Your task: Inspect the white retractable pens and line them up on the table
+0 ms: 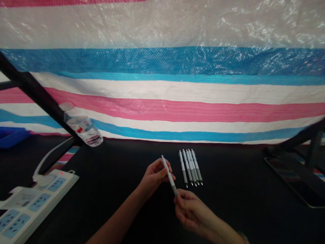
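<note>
Between my two hands is a white pen (168,173) with a grey grip, tilted with its clicker end up and to the left. My left hand (157,173) pinches its upper barrel between thumb and fingers. Around the grey grip at the lower end, my right hand (188,209) is closed, and its fingers hide the tip. Just to the right, several similar white and grey pens (191,167) lie side by side on the black table (236,203), tips toward me.
A white power strip (38,200) with a plug and cable lies at the left. Behind it stands a clear water bottle (86,128), near a black metal bar (48,98). A dark phone-like device (294,181) is at the right. Striped plastic sheeting (177,110) hangs behind the table.
</note>
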{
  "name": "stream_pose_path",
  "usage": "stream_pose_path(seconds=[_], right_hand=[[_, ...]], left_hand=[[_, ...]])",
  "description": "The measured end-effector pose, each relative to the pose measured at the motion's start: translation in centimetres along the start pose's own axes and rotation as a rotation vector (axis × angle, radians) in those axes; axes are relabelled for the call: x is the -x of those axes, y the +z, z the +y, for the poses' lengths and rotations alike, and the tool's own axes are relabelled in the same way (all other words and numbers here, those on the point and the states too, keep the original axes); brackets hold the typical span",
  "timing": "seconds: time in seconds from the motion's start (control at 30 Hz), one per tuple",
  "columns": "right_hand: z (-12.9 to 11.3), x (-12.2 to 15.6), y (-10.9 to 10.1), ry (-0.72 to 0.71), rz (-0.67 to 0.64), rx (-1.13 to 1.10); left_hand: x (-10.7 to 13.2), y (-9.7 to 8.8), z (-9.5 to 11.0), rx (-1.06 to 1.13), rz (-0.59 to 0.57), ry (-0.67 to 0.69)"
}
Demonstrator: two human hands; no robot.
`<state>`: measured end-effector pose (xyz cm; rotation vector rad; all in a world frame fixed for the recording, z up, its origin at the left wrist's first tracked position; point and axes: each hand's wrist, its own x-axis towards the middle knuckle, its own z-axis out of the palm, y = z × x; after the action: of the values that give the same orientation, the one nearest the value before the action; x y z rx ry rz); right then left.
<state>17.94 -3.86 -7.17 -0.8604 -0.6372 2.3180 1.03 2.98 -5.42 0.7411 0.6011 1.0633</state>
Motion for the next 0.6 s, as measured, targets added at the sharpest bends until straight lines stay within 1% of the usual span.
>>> stream_pose_path(seconds=[0.13, 0.23, 0.3, 0.37, 0.5, 0.6], right_hand=[[0.1, 0.0, -0.1, -0.035, -0.001, 0.01], [-0.3, 0.2, 0.1, -0.073, 0.001, 0.101], [-0.8, 0.4, 0.4, -0.102, 0.002, 0.205], [-1.2, 0.5, 0.6, -0.169, 0.019, 0.349], [-1.5, 0.8, 0.8, -0.327, 0.115, 0.675], [-1.3, 0.8, 0.6, -0.354, 0.133, 0.736]], left_hand=[[0.0, 0.0, 0.0, -0.022, 0.03, 0.005], [0.0, 0.2, 0.3, -0.13, 0.088, 0.016], [0.1, 0.4, 0.4, -0.221, 0.095, 0.023], [0.2, 0.6, 0.5, -0.284, 0.079, 0.023], [0.4, 0.7, 0.4, -0.321, 0.078, 0.03], [0.3, 0.7, 0.4, -0.316, 0.104, 0.047]])
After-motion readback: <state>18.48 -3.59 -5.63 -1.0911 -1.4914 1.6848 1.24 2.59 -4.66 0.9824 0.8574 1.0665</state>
